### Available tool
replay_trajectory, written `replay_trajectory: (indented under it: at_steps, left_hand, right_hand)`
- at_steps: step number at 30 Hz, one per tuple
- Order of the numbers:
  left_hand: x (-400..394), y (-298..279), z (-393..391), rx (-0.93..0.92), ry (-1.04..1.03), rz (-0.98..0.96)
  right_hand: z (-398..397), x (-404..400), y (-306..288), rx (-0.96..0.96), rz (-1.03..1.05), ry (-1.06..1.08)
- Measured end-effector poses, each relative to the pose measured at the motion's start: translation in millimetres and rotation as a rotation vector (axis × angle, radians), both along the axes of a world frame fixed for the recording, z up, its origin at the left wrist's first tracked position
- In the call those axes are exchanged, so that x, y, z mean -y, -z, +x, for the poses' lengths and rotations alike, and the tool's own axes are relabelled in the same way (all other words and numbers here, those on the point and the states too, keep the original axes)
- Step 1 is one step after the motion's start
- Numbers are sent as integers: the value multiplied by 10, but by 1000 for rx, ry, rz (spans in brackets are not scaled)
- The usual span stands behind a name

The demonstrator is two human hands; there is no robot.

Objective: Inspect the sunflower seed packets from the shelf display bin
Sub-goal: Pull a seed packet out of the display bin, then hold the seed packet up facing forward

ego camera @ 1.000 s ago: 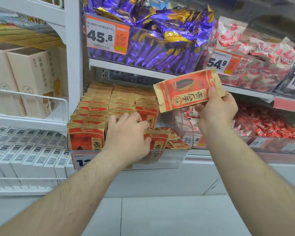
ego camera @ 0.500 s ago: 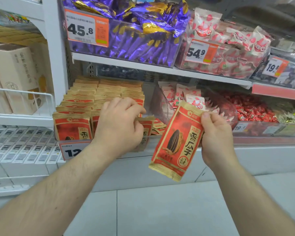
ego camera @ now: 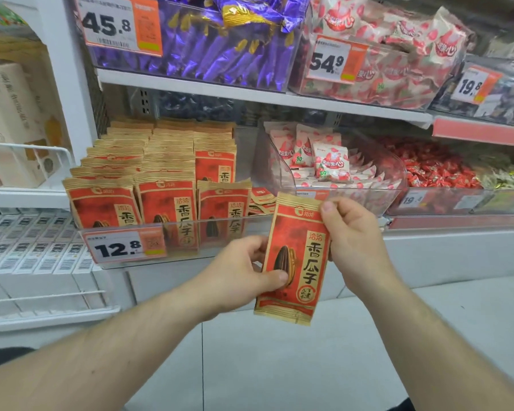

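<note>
White store shelving (ego camera: pixel 261 97) fills the background, its upper tier carrying bins of purple-wrapped sweets (ego camera: pixel 214 51) and pink-and-white snack bags (ego camera: pixel 398 54). On the lower tier, left of centre, a clear bin (ego camera: pixel 220 232) holds rows of red sunflower seed packets (ego camera: pixel 166 200) standing upright, with a 12.8 price tag (ego camera: pixel 125 247) on its front wall. To its right sits another clear bin of strawberry-print packs (ego camera: pixel 330 161).

Nearer than the bin, just in front of its right end, one packet (ego camera: pixel 297 262) is held out over the pale floor (ego camera: pixel 279 351), printed face toward the camera. Its long axis runs nearly upright, top leaning slightly right. The right hand (ego camera: pixel 359 244) pinches the top right corner and edge, thumb on the front. The left hand (ego camera: pixel 241 271) pinches the left edge lower down, thumb pressed over the seed picture. Both hands lie equally near it; the bin's remaining packets stand up and to the left, closer to the left hand, which would likely reach them first.
</note>
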State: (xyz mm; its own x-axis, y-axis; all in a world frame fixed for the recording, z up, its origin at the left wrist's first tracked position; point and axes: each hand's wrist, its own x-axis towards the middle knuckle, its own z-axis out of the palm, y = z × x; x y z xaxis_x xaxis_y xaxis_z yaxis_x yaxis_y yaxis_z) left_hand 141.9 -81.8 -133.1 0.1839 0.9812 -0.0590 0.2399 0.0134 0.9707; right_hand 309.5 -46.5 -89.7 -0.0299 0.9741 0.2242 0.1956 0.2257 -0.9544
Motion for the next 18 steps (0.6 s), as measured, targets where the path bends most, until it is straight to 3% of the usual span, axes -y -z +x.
replay_trajectory:
  at_steps: [7, 18]
  left_hand:
    - [-23, -67, -19, 163, -37, -59]
    - [-24, -73, -36, 258, -39, -100]
  right_hand:
    - [56, 22, 0, -38, -22, 11]
    - [112, -20, 48, 43, -57, 5]
